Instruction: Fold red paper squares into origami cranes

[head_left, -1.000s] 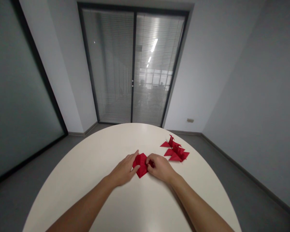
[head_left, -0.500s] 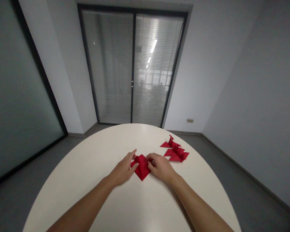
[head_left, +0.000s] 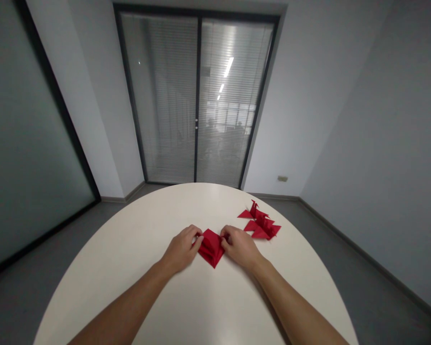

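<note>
A folded red origami paper (head_left: 211, 245) lies on the table between my hands, roughly diamond-shaped with one point toward me and creases opening across its middle. My left hand (head_left: 182, 247) pinches its left corner between thumb and fingers. At the opposite corner, my right hand (head_left: 240, 244) is closed on the paper's edge, thumb below the curled fingers. Beyond my right hand sit two finished-looking red paper cranes, a nearer one (head_left: 262, 227) and a farther one (head_left: 254, 211), close together with wings spread.
The round white table (head_left: 158, 306) curves away on both sides, its far edge just past the cranes. Behind it stand a glass door with blinds (head_left: 172, 105) and pale walls; a wall socket (head_left: 282, 178) is low at the right.
My left fingers, earlier spread over the paper's left side, have closed into a pinch on its left corner. The paper's folds have shifted slightly. My right hand stays nearly in place.
</note>
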`<state>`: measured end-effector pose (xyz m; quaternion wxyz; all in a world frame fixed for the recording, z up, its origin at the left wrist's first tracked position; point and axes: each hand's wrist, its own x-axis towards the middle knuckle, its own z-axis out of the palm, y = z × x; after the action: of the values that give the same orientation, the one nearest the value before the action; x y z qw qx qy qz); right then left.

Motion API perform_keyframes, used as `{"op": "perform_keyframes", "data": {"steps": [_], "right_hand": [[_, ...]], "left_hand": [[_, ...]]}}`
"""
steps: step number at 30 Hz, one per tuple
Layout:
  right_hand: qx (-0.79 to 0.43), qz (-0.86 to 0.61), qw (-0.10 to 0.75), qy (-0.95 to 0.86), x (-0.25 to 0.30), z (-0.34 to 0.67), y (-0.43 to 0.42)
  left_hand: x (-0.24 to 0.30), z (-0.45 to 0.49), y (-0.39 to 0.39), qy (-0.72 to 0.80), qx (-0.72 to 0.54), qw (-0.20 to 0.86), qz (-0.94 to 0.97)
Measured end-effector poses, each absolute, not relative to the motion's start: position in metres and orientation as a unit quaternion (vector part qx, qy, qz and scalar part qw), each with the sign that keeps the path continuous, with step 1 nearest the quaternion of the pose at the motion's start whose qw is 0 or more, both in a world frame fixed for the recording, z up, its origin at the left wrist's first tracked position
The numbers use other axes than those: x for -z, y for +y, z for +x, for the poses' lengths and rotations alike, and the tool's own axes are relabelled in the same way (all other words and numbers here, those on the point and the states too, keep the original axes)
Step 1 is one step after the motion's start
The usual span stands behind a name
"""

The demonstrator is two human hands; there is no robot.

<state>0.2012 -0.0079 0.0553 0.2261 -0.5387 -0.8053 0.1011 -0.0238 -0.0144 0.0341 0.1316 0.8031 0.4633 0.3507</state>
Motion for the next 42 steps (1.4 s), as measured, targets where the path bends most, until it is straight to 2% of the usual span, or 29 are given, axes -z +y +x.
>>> {"op": "perform_keyframes", "data": {"steps": [20,35,42], "right_hand": [[-0.088,-0.548,0.231,-0.799,-0.058,0.196,-0.011],[-0.089,-0.563,0.276,-0.774,-0.050,0.188,-0.011],[-0.085,-0.524,0.298,-0.794,-0.054,0.184,-0.013]], "left_hand": [[-0.032,-0.024,-0.012,0.531,-0.340,0.060,0.774],[-0.035,-0.009,-0.019,0.562,-0.350,0.053,0.748],[-0.038,-0.006,-0.021,0.542,-0.354,0.047,0.760]]}}
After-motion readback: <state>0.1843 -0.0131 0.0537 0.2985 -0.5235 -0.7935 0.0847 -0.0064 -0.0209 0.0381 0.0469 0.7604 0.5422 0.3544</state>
